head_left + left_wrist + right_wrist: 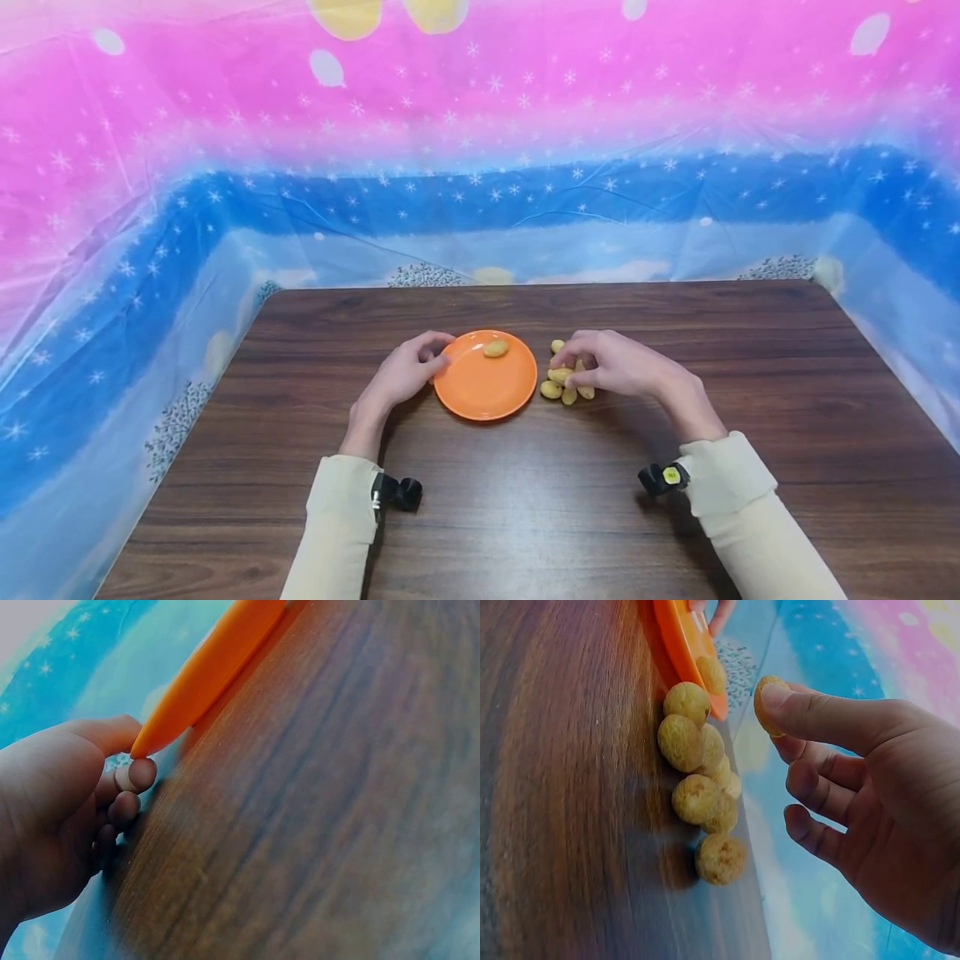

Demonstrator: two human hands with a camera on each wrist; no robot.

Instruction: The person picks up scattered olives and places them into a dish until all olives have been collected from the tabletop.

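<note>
An orange plate [485,392] lies on the brown table, with one small yellowish potato [496,348] on its far part. My left hand [401,371] pinches the plate's left rim, thumb on one side and fingertips at the other. Just right of the plate is a cluster of several small potatoes [569,395]. Over that cluster my right hand [618,362] pinches a potato [761,720] between thumb and index finger; the other fingers are loosely bent. In the right wrist view, the held potato is apart from the potatoes [696,799] on the table.
Brown wood-grain table [495,517] extends all around the plate and the cluster. Behind its far edge and along the sides hangs a pink and blue cloth [480,192] with snowflakes. A small black camera [397,492] is strapped to the left wrist, another [660,478] to the right.
</note>
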